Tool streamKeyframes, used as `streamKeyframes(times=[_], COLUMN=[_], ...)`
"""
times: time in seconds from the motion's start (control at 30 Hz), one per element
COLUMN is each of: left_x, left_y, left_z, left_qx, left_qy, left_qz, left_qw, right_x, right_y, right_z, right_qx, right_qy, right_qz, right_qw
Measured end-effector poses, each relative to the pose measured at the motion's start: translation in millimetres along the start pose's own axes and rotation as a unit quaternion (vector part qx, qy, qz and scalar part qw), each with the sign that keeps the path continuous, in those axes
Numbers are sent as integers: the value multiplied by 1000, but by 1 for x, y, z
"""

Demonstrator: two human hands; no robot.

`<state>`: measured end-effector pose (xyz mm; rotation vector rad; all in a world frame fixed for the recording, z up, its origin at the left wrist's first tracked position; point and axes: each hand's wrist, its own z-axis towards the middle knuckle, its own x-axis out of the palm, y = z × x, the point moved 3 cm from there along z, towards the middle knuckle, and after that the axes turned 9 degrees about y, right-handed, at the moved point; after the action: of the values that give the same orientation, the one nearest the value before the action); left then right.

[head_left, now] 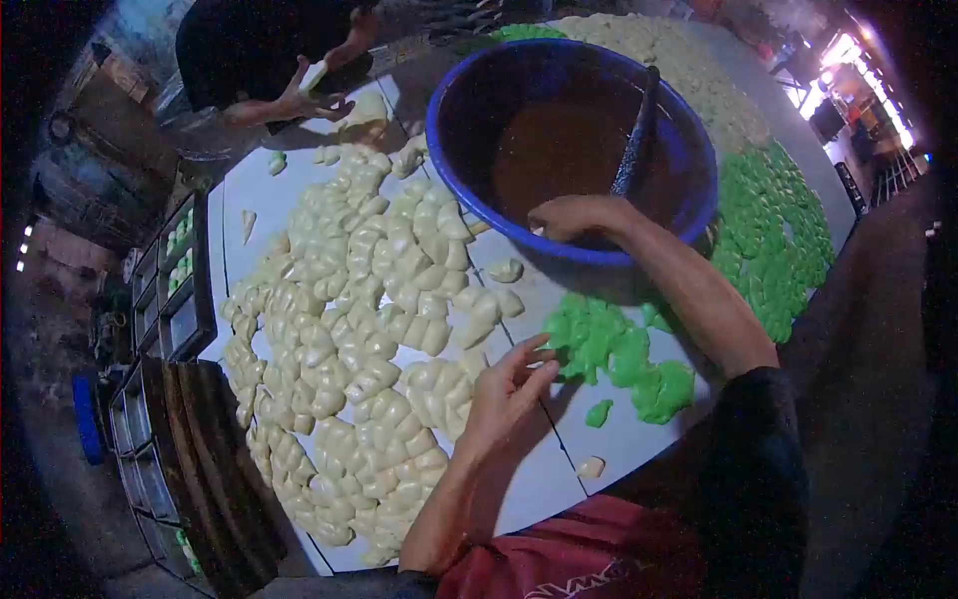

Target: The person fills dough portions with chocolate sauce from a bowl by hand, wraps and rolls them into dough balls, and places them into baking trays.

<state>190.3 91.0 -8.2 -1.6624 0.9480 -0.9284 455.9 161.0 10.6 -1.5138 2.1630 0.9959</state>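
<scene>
Left hand [511, 391] loosely open, fingertips at edge of green dough [629, 357] on table [519, 474]. Right hand [582, 216] curled inside blue tub [471, 115], near brown mass [549, 150]; grip unclear.

Bright light [846, 55] glares at right; the floor [55, 339] lies dim.

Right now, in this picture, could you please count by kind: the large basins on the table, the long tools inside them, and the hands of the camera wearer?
Large blue basin: 1
Long tool: 1
Camera wearer's hands: 2 (left hand, right hand)
Total: 4
</scene>
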Motion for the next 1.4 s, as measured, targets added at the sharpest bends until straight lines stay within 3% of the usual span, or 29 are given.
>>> streamKeyframes(times=[0.1, 0.13, 0.23, 0.3, 0.4, 0.5, 0.53, 0.63, 0.77, 0.8, 0.83, 0.9, 0.97, 1.0, 1.03, 1.2, 1.3, 1.33, 1.4], left_x=[-4, -4, -3, -4, -4, 0, 3, 10, 6, -1, -7, -16, -19, -20, -18, -22, -32, -34, -48], left_y=[5, 6, -1, 4, -16, -35, -39, -41, -26, -24, -20, -20, -13, -7, -3, -3, 0, -6, -12], left_z=[-4, -3, -2, 5, 13, 23, 27, 23, -3, -15, -21, -39, -48, -52, -55, -75, -76, -77, -79], left_qx=[-2, -13, 3, 27, 43, 65, 82, 108, 109, 68, 98, 41, 45, 48, 67, 93, 47, 14, -28], left_qy=[-9, -8, -9, -4, 7, -16, -19, -6, -24, -65, -114, -171, -181, -185, -193, -212, -169, -152, -101], left_qz=[-2, 11, 11, -11, -57, -146, -184, -333, -322, -316, -307, -256, -203, -174, -163, -116, -170, -187, -167], left_qw=[1000, 1000, 1000, 1000, 997, 987, 979, 937, 940, 944, 940, 950, 961, 966, 965, 966, 970, 971, 980], right_x=[-1, 3, -4, -15, -10, 8, 18, 54, 104, 112, 123, 145, 161, 165, 174, 196, 198, 201, 203], right_y=[-10, -12, -9, 3, 23, 49, 62, 87, 103, 110, 112, 130, 150, 165, 174, 190, 190, 186, 191], right_z=[-2, 3, -15, -38, -71, -89, -97, -101, -109, -112, -112, -114, -107, -109, -105, -83, -72, -68, -78], right_qx=[-7, -72, -60, -148, -238, -276, -300, -281, -293, -290, -299, -234, -142, -142, -124, -84, -129, -168, -154], right_qy=[-79, -79, -150, -202, -197, -237, -209, -270, -267, -259, -267, -370, -470, -536, -568, -571, -408, -397, -362], right_qz=[74, 49, 215, 367, 611, 652, 666, 695, 694, 684, 680, 553, 343, 206, 152, 259, 582, 600, 615], right_qw=[994, 993, 963, 896, 729, 665, 650, 604, 601, 617, 614, 709, 801, 806, 799, 774, 692, 674, 683])
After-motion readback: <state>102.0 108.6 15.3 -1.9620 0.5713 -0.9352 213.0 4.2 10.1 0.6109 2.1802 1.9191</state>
